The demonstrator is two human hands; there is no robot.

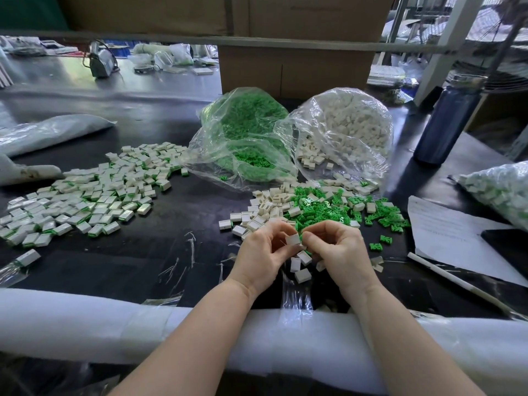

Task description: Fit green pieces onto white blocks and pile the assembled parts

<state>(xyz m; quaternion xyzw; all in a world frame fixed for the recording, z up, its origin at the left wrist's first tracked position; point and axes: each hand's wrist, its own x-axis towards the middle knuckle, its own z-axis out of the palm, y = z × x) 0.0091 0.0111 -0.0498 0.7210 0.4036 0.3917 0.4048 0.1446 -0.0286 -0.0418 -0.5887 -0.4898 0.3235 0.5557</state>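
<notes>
Head view, the only one: both hands meet just above the black table, near its front edge. Left hand has fingers curled, pinching a small white block at the fingertips. Right hand is curled too, fingertips pressed against the same block's right side; whether a green piece sits between them I can't tell. The block is a small rectangular shell, plain white face toward the camera. A few more loose white blocks lie under and between the palms.

Just beyond the hands, a mixed heap: green pieces, small, bright, with branching prongs, w/ unfilled white blocks on its left side. Far left, a wide spread of assembled parts, white w/ a green edge showing.

Containers: a clear plastic bag lies open on its side, full of green pieces. Right beside it, touching, a second clear bag holds white blocks, some spilling at its mouth. At far right, a third bag holds white parts w/ green showing. A dark blue bottle stands upright behind, by a cardboard box.
</notes>
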